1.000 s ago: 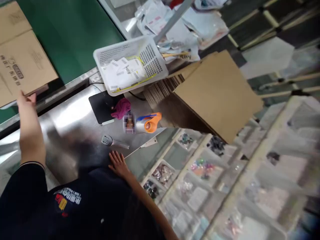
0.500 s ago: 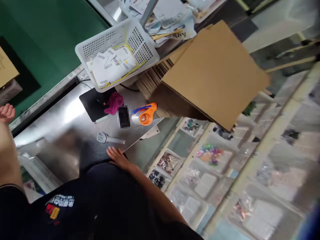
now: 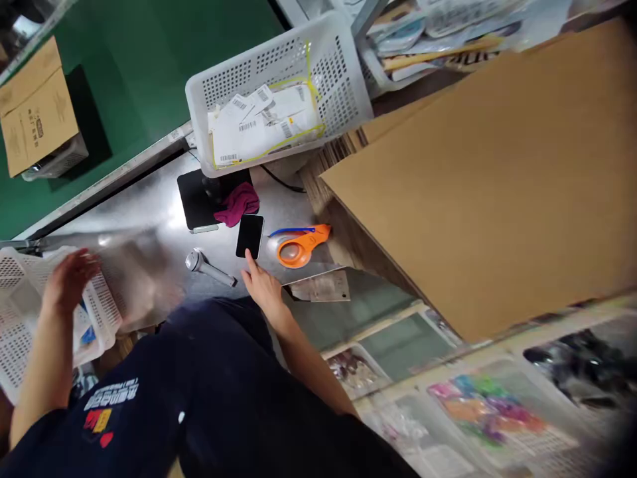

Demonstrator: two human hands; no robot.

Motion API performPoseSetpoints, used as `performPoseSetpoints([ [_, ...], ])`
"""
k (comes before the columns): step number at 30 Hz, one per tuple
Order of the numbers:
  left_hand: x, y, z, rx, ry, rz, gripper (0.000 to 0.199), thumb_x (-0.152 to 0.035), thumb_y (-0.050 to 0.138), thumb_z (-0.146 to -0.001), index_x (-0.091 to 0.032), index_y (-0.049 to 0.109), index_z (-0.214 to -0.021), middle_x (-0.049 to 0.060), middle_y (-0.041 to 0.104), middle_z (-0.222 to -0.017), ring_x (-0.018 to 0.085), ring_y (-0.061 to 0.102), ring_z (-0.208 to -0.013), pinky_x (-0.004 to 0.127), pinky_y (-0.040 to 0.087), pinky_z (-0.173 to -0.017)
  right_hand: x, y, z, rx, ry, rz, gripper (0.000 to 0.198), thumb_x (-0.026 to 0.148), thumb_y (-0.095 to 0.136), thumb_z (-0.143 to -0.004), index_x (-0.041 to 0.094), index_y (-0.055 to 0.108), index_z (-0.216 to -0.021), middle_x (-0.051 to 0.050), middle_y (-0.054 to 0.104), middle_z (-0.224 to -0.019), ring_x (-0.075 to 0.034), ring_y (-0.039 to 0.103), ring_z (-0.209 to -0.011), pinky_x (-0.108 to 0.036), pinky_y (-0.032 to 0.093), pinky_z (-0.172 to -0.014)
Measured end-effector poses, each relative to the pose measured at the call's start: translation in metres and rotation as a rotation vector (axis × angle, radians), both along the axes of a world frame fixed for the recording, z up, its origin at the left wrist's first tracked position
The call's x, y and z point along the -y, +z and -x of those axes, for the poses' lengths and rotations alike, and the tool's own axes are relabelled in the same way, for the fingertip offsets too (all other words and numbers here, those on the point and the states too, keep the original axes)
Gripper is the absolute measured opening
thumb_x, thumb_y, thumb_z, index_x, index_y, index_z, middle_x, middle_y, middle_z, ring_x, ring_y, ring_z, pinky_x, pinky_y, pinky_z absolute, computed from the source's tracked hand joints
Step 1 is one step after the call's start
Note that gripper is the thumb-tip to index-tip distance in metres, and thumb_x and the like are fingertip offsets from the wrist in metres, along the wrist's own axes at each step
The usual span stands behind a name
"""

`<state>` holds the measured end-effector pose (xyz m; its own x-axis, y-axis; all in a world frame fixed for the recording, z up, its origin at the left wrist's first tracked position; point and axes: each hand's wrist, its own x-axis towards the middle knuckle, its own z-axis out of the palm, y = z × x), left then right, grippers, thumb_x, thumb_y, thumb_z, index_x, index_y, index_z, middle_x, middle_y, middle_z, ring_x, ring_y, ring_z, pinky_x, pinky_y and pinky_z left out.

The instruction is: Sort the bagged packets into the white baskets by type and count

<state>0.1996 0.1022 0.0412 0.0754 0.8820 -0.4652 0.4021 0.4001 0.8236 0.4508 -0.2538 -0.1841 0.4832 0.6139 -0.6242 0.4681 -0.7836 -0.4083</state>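
Pressing one fingertip to the phone's near end (image 3: 250, 232) in the head view, my right hand (image 3: 263, 287) grips nothing; a light touch should keep it from sliding on the metal table (image 3: 162, 202). My left hand (image 3: 71, 279), well apart, is blurred by a white basket (image 3: 108, 309); whether it grips, I cannot tell.

We look from one head-worn camera, forward and steeply down, over the dark shirt (image 3: 213, 372) at bottom centre; the metal bench (image 3: 134, 206) mid-frame lies near, tilted in our view, slanting up rightward.
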Motion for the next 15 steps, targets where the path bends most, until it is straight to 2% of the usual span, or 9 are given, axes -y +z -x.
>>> performPoseSetpoints([
  [2, 0.055, -0.027, 0.006, 0.016, 0.035, 0.169, 0.031, -0.034, 0.082, -0.077, -0.015, 0.074, -0.1, 0.006, 0.08, -0.088, 0.021, 0.073, -0.077, 0.033, 0.06, -0.073, 0.0, -0.002, -0.004, 0.016, 0.066, 0.068, 0.066, 0.039, 0.04, -0.115, 0.023, 0.024, -0.177, -0.017, 0.081, -0.117, -0.033, 0.079, -0.1, -0.043, 0.06, -0.087],
  [4, 0.105, -0.052, 0.015, 0.003, 0.125, 0.306, 0.033, -0.033, 0.086, -0.073, -0.015, 0.073, -0.098, 0.007, 0.079, -0.089, 0.02, 0.075, -0.077, 0.031, 0.06, -0.071, 0.005, -0.001, -0.006, 0.03, 0.088, 0.052, 0.066, 0.042, 0.038, -0.116, 0.021, 0.023, -0.177, -0.018, 0.08, -0.122, -0.034, 0.079, -0.103, -0.043, 0.061, -0.089],
  [6, 0.15, -0.069, 0.028, -0.02, 0.221, 0.326, 0.037, -0.035, 0.088, -0.071, -0.016, 0.072, -0.098, 0.007, 0.079, -0.09, 0.019, 0.076, -0.078, 0.029, 0.06, -0.073, 0.014, 0.0, -0.006, 0.049, 0.092, 0.004, 0.068, 0.043, 0.038, -0.116, 0.018, 0.021, -0.177, -0.02, 0.076, -0.134, -0.034, 0.078, -0.111, -0.041, 0.06, -0.094],
  [8, 0.187, -0.077, 0.043, -0.045, 0.29, 0.265, 0.042, -0.039, 0.089, -0.067, -0.018, 0.071, -0.099, 0.006, 0.079, -0.093, 0.02, 0.076, -0.082, 0.03, 0.06, -0.077, 0.022, 0.0, -0.004, 0.052, 0.109, -0.021, 0.07, 0.041, 0.039, -0.115, 0.013, 0.022, -0.176, -0.022, 0.073, -0.14, -0.034, 0.075, -0.119, -0.041, 0.059, -0.1],
  [11, 0.223, -0.07, 0.07, -0.192, 0.303, 0.035, 0.045, -0.048, 0.085, -0.068, -0.021, 0.071, -0.1, 0.007, 0.078, -0.099, 0.025, 0.077, -0.092, 0.039, 0.062, -0.09, 0.03, -0.003, 0.0, 0.03, 0.17, -0.019, 0.071, 0.036, 0.042, -0.113, 0.007, 0.022, -0.175, -0.024, 0.068, -0.147, -0.034, 0.071, -0.128, -0.041, 0.055, -0.108],
  [13, 0.23, -0.052, 0.096, -0.431, 0.216, -0.281, 0.045, -0.053, 0.079, -0.074, -0.025, 0.07, -0.108, 0.009, 0.077, -0.112, 0.033, 0.075, -0.112, 0.051, 0.058, -0.107, 0.031, -0.005, 0.002, 0.024, 0.219, -0.01, 0.072, 0.035, 0.043, -0.112, 0.007, 0.022, -0.174, -0.023, 0.066, -0.149, -0.034, 0.068, -0.131, -0.042, 0.053, -0.111],
  [15, 0.223, -0.03, 0.133, -0.73, 0.076, -0.633, 0.055, -0.055, 0.074, -0.079, -0.026, 0.067, -0.125, 0.014, 0.072, -0.135, 0.039, 0.065, -0.137, 0.059, 0.045, -0.123, 0.03, -0.006, 0.005, 0.033, 0.253, -0.004, 0.072, 0.035, 0.043, -0.111, 0.006, 0.022, -0.174, -0.024, 0.066, -0.148, -0.034, 0.067, -0.132, -0.041, 0.052, -0.112],
])
